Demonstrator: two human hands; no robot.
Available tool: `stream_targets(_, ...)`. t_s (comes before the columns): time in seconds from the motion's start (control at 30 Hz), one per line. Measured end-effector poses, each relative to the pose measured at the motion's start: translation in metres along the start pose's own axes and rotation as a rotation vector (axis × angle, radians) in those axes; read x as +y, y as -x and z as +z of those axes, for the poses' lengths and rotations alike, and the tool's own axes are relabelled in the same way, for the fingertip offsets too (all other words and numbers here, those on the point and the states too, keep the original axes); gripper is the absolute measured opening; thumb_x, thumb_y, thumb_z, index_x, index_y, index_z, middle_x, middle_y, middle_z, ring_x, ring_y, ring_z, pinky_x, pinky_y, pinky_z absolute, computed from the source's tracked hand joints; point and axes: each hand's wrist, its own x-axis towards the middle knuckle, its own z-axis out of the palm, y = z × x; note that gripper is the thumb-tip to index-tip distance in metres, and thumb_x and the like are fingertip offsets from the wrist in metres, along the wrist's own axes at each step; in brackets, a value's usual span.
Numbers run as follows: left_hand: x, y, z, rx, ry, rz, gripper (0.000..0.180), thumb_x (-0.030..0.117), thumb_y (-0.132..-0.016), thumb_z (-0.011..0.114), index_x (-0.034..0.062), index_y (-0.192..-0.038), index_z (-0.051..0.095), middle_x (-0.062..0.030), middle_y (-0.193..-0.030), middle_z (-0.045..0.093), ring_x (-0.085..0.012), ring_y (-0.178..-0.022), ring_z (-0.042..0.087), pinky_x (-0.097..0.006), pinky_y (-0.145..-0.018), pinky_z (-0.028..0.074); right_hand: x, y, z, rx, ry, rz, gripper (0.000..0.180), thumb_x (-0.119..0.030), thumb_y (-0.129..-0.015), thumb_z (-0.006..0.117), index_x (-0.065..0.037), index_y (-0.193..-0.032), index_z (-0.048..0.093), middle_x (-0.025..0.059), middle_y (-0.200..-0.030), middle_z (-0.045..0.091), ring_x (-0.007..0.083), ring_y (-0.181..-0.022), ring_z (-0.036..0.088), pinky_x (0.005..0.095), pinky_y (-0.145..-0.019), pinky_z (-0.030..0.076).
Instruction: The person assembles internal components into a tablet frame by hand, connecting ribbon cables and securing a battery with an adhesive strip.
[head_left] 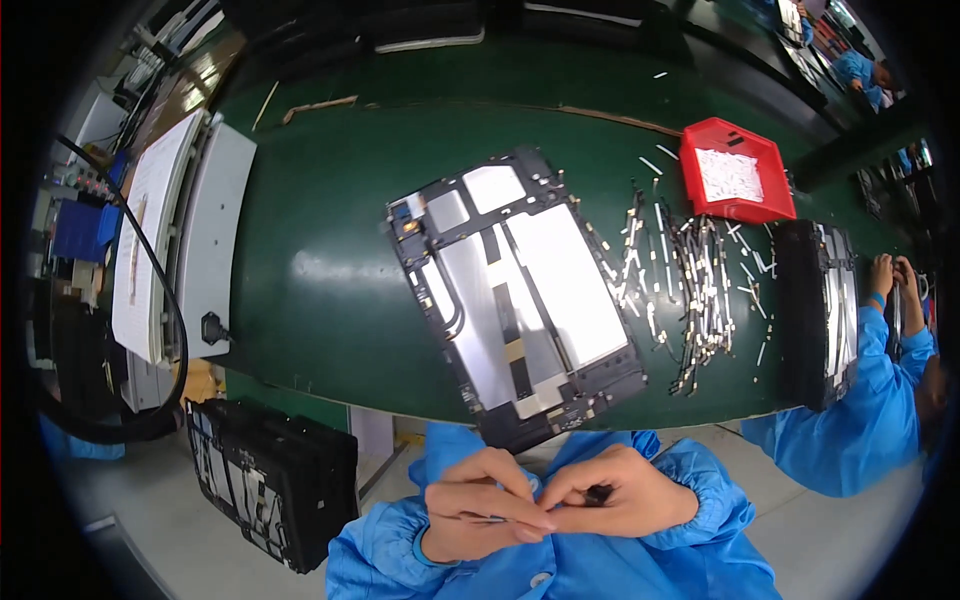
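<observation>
Close to my body, below the table's front edge, my two hands meet fingertip to fingertip. My left hand is closed, with a thin, metallic-looking strip along its fingers; its kind is unclear. My right hand is also closed, and a small black piece shows in the curl of its fingers. Whatever the fingertips pinch between them is too small to make out. Just beyond my hands, an opened tablet-like device lies tilted on the table, its silver battery panels, black frame and ribbon cables exposed.
Thin flex cables lie piled right of the device. Behind them stands a red bin of small white pieces. Stacked black device frames stand at the right and lower left. A co-worker's blue sleeve is at right.
</observation>
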Motion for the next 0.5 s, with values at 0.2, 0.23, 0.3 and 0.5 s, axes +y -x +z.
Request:
stream_targets(0.2,-0.005,0.022,-0.018,0.163,-0.124,0.063,0.029,0.015,-0.074,0.075,-0.001,-0.097,0.066,-0.0087,-0.085,0.06,-0.016,-0.07,0.054,-0.026,-0.058,0.041,0.002,-0.018,0.011,-0.04,0.474,-0.186,0.01,-0.008,-0.079,0.069,-0.002,-0.086,0.067,0.0086,-0.072,0.065,0.0195,-0.058,0.061,0.0292,-0.053,0.048)
stream_targets(0.23,-0.006,0.026,-0.018,0.202,-0.157,0.095,0.033,0.019,-0.081,0.07,-0.0025,-0.105,0.062,-0.0109,-0.091,0.06,-0.0175,-0.075,0.054,-0.028,-0.062,0.042,0.002,-0.02,0.012,-0.04,0.474,-0.183,0.01,-0.008,-0.079,0.069,-0.002,-0.086,0.067,0.0086,-0.072,0.065,0.0195,-0.058,0.061,0.0292,-0.053,0.048)
stream_targets(0.3,-0.007,0.026,-0.016,0.295,-0.198,0.029,0.035,0.023,-0.087,0.062,-0.0032,-0.109,0.058,-0.0136,-0.102,0.057,-0.0191,-0.084,0.054,-0.029,-0.07,0.043,-0.001,-0.025,0.013,0.111,0.472,-0.242,0.008,-0.009,-0.079,0.069,-0.002,-0.082,0.068,0.0072,-0.072,0.066,0.0146,-0.058,0.062,0.0265,-0.051,0.047)
stream_targets(0.5,0.002,0.028,-0.018,0.301,-0.392,-0.419,0.04,0.02,-0.094,0.047,0.001,-0.129,0.049,-0.013,-0.131,0.039,-0.0215,-0.119,0.041,-0.03,-0.096,0.034,-0.015,-0.053,-0.008,0.488,0.504,-0.181,0.009,-0.003,-0.077,0.068,0.003,-0.083,0.066,0.009,-0.077,0.066,0.0083,-0.057,0.057,0.0207,-0.048,0.045)
